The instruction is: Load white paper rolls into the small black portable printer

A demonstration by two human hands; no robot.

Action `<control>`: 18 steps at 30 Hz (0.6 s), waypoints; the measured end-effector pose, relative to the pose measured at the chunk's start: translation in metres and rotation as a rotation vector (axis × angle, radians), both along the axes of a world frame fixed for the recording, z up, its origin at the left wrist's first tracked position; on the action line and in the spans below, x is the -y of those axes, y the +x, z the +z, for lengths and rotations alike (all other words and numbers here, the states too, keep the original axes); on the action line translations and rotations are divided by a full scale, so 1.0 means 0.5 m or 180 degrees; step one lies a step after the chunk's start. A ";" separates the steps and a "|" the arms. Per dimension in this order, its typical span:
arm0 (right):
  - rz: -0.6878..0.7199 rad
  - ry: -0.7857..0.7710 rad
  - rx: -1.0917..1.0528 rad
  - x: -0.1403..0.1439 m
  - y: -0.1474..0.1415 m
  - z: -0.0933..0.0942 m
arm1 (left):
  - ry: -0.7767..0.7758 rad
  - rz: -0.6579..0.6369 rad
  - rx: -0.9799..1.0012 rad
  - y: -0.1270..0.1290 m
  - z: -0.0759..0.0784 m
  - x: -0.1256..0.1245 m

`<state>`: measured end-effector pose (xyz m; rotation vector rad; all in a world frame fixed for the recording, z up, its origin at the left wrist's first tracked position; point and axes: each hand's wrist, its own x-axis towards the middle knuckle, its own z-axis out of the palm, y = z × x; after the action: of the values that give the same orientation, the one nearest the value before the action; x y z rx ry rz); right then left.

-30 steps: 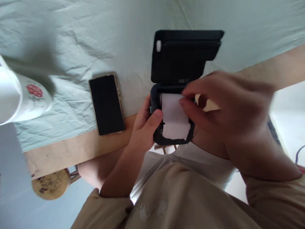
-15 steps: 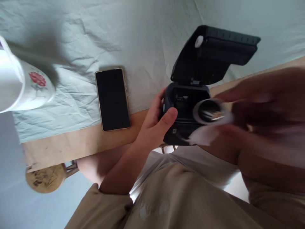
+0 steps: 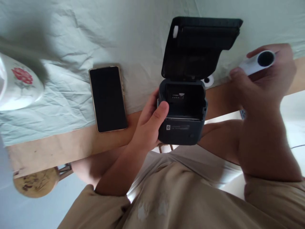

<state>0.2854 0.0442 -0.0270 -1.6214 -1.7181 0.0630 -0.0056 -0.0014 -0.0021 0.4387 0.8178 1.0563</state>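
A small black printer (image 3: 183, 127) is held at the table's near edge, its lid (image 3: 197, 44) swung up and its paper bay bare. My left hand (image 3: 149, 125) grips the printer's left side, thumb on its top edge. My right hand (image 3: 264, 82) is raised to the right of the printer and holds a white paper roll (image 3: 257, 62), its hollow core facing me. A small white round piece (image 3: 207, 80) lies on the table just behind the printer.
A black phone (image 3: 107, 98) lies face up on the pale green cloth (image 3: 71, 38) left of the printer. A white mug with a red flower (image 3: 16, 86) stands at far left. The wooden table edge (image 3: 59, 149) runs below, with a round wooden stool (image 3: 35, 183) underneath.
My right hand lifted the paper roll out of the printer's bay and carried it up and to the right. The bay now shows bare. My left hand kept its hold on the printer.
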 end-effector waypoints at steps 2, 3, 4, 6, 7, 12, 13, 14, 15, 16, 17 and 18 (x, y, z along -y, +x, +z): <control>-0.0104 -0.0095 0.0098 -0.006 0.012 -0.006 | -0.0033 0.0044 -0.0082 0.001 -0.001 0.000; 0.0000 -0.0079 0.0057 -0.007 0.011 -0.004 | -0.0052 0.0065 -0.0114 0.001 -0.001 -0.001; 0.0130 0.0071 -0.0018 -0.006 0.005 0.001 | -0.0061 0.0091 -0.0133 0.002 -0.002 -0.001; 0.0393 0.0628 -0.0209 0.004 -0.023 0.021 | -0.0047 0.0150 -0.0115 0.005 -0.004 -0.002; 0.0471 0.0903 -0.0256 0.013 -0.043 0.033 | -0.0034 0.0173 -0.0078 0.006 -0.005 -0.002; 0.1004 0.0013 0.0225 0.048 -0.149 0.068 | -0.0302 0.0235 0.0096 0.008 -0.004 -0.001; 0.1083 -0.0209 0.0393 0.047 -0.162 0.064 | -0.0341 0.0254 0.0080 0.007 -0.003 -0.001; 0.1093 -0.0337 0.0521 0.044 -0.170 0.058 | -0.0359 0.0258 0.0057 0.005 -0.001 0.000; 0.1056 -0.0366 0.0588 0.041 -0.174 0.050 | -0.0360 0.0241 0.0035 0.004 0.000 0.000; 0.1000 -0.0350 0.0582 0.036 -0.173 0.042 | -0.0364 0.0213 0.0020 0.002 0.001 0.000; 0.0953 -0.0329 0.0542 0.032 -0.170 0.035 | -0.0380 0.0181 0.0014 0.001 0.002 0.000; 0.0935 -0.0349 0.0518 0.029 -0.165 0.029 | -0.0410 0.0154 0.0010 0.000 0.003 -0.001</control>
<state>0.2027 0.0296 -0.0125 -1.4722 -2.1022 0.1741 -0.0055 -0.0011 -0.0007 0.3096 0.8918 1.0421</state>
